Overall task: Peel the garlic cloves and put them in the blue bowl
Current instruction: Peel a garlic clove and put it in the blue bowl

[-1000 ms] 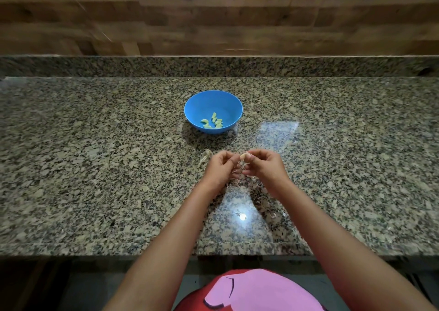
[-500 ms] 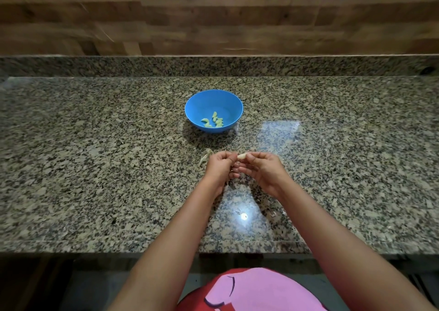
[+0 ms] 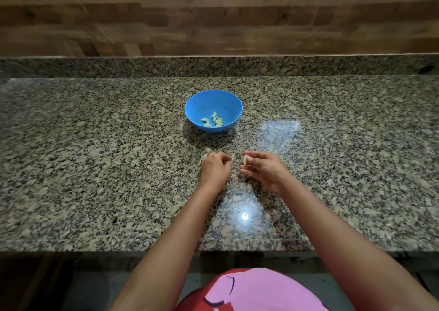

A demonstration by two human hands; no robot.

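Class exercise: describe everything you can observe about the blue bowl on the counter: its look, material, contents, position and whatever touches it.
The blue bowl is round, plain and smooth, seemingly plastic, standing upright on the speckled granite countertop, beyond both hands and touched by neither. A small cluster of pale peeled garlic cloves lies at its bottom, toward the near side. Its inner wall shows a soft sheen, and it casts a shadow on the counter in front.

We saw a plain blue bowl (image 3: 213, 101) holding pale green garlic cloves (image 3: 213, 120), centre frame, on a speckled grey, black and tan granite counter (image 3: 95, 158); brown wood-grain wall (image 3: 71, 25) above, pink-and-red shirt (image 3: 256, 289) below.
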